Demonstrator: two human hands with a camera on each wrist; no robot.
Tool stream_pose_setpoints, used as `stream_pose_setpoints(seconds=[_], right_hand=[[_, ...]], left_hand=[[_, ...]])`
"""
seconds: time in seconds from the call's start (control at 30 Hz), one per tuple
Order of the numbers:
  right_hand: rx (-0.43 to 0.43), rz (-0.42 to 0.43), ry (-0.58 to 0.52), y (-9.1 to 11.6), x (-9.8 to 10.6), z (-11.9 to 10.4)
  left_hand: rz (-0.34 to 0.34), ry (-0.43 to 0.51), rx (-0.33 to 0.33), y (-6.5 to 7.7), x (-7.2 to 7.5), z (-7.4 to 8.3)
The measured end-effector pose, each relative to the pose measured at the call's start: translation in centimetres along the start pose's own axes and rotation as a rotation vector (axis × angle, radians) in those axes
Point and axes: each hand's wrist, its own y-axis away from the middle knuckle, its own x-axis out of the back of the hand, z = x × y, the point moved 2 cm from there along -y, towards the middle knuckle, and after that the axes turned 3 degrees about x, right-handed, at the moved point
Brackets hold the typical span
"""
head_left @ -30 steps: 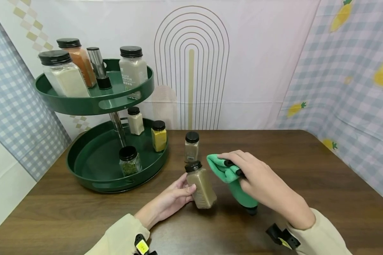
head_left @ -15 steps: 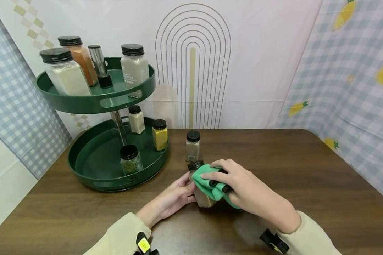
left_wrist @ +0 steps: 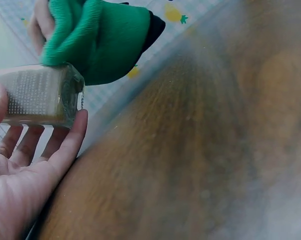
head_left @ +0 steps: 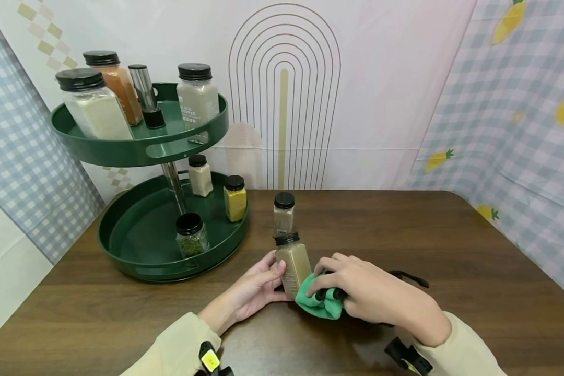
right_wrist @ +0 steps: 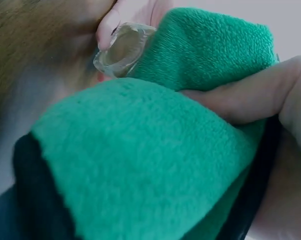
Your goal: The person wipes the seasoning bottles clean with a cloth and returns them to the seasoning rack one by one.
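My left hand [head_left: 258, 286] grips a square spice jar [head_left: 293, 266] with a black lid and tan powder inside, tilted over the table. In the left wrist view, thumb and fingers hold the jar [left_wrist: 38, 95] from both sides, one finger at its base. My right hand [head_left: 357, 284] holds a bunched green cloth [head_left: 320, 303] with black edging against the jar's lower right side. Up close in the right wrist view, the thumb presses into the folded cloth [right_wrist: 140, 150], and the jar's clear base [right_wrist: 123, 50] shows beyond it. Behind stands a smaller black-lidded jar [head_left: 283, 214].
At the left, a green two-tier rack [head_left: 136, 263] stands on the wooden table [head_left: 404, 224]. Its upper tier carries large jars and a metal cylinder [head_left: 145, 96]; its lower tier carries small jars, one with yellow powder [head_left: 235, 199]. A patterned curtain [head_left: 380, 94] hangs behind.
The right hand has brought the cloth from the right onto the jar, then slid it down to the jar's lower side. The left hand keeps its hold, with the jar now slightly more upright.
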Motion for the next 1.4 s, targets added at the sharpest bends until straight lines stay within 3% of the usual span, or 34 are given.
stream_pose_setpoints(seconds=[0.17,0.23,0.4,0.5,0.73,0.97,1.27,1.33,1.4], right_hand=[[-0.028,-0.032,-0.028,0.3,0.5,0.1],[-0.045,0.038,-0.006,0.5,1.0,0.4],[-0.096,0.308,0.05,0.4,2.0,0.7],[-0.083,0.355,0.053,-0.1,1.5,0.6],[-0.068,0.279,0.08,-0.3,0.5,0.4],[0.0,0.175,0.074,-0.1,0.5,0.0],[-0.026,-0.089,-0.039,0.6,0.9,-0.7],[-0.021,-0.09,-0.054,0.7,1.2,-0.6],[-0.027,-0.035,-0.044,0.9,1.5,-0.4]], left_hand=[[0.005,-0.03,0.005,0.0,0.0,0.0],[0.003,-0.041,0.004,-0.1,0.0,0.0],[0.006,-0.054,0.002,-0.2,-0.2,0.1],[0.011,-0.07,0.004,-0.3,-0.3,0.1],[0.017,-0.072,0.024,-0.3,-0.2,0.2],[0.005,-0.053,0.013,-0.2,-0.3,0.3],[0.012,-0.075,0.021,-0.1,-0.2,0.4],[0.012,-0.081,0.021,-0.1,-0.2,0.4],[0.01,-0.086,0.017,-0.2,-0.2,0.3]])
